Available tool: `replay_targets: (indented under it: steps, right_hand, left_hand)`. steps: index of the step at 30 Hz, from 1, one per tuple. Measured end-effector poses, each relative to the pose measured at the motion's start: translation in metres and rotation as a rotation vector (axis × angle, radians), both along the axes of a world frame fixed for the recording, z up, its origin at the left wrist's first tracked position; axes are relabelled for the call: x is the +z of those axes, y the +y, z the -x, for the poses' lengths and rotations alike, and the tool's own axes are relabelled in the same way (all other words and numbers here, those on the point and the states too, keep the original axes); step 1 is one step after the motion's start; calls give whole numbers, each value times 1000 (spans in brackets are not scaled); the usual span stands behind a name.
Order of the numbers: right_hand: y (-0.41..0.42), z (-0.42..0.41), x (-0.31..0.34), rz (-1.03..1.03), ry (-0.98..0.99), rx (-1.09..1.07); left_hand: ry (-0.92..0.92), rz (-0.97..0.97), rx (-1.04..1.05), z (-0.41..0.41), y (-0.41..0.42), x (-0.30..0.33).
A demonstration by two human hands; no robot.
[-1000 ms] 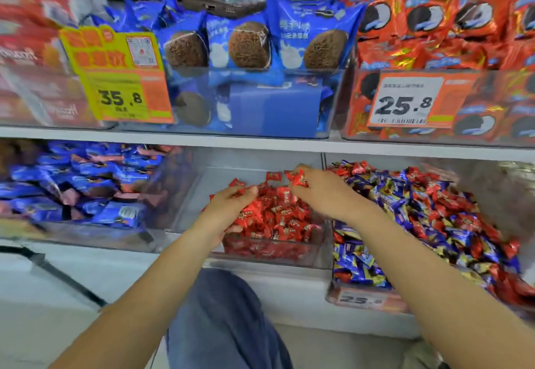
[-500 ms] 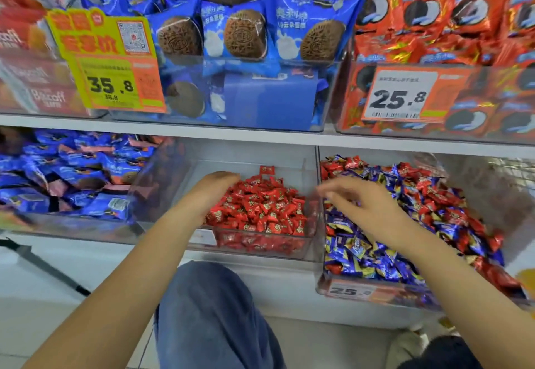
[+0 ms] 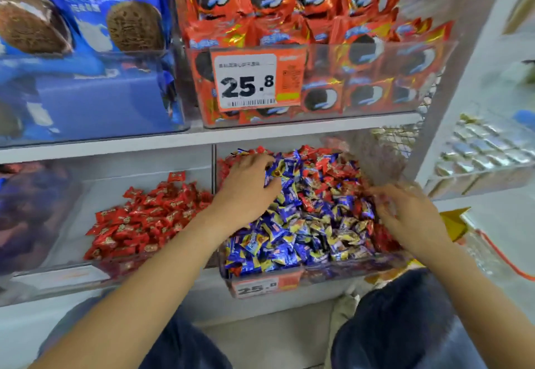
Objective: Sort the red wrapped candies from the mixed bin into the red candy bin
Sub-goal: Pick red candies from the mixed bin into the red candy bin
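In mixed bin (image 3: 318, 274): glossy red candies (image 3: 327, 177) among blue | left hand (image 3: 246, 189) curled, right hand (image 3: 411, 218) blurred; grips unclear

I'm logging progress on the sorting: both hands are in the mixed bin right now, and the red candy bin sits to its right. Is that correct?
Not quite. The head view shows the red candy bin to the left of the mixed bin, not its right. Both the left hand and the right hand are indeed in the mixed bin.

both hands (image 3: 246, 192) in mixed bin (image 3: 318, 277), grip unclear

2 hands (image 3: 246, 192), 2 candy bins (image 3: 86, 270), 2 price tags (image 3: 254, 79)
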State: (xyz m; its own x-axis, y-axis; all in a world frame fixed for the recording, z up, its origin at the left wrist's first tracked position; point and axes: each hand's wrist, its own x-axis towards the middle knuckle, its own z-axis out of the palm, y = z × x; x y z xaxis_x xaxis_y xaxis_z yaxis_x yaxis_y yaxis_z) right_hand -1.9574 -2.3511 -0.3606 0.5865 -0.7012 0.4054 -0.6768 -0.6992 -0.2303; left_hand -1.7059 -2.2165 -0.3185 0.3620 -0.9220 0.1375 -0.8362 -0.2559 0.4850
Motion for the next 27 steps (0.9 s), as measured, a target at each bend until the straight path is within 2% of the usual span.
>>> replay_targets:
  steps: [2, 9, 13, 18, 24, 27]
  right_hand:
    - [-7, 6, -1, 89, -39, -57]
    - [-14, 4, -20, 50, -239, -97]
    - [-14, 7, -24, 67, -226, -118]
    - [-16, 2, -24, 72, -224, -165]
    - [-16, 0, -25, 89, -185, -204]
    - [-15, 1, -26, 99, -195, -201]
  left_hand:
    - [-19, -68, -24, 3, -26, -2]
    - [-162, -226, -71, 37, -128, -10]
    - [-151, -353, -26, 42, -179, -22]
    - [-326, -644, -338, 77, -193, -39]
    - [-283, -502, -606, 74, -148, -23]
    - [-306, -440, -641, 65, -120, -17]
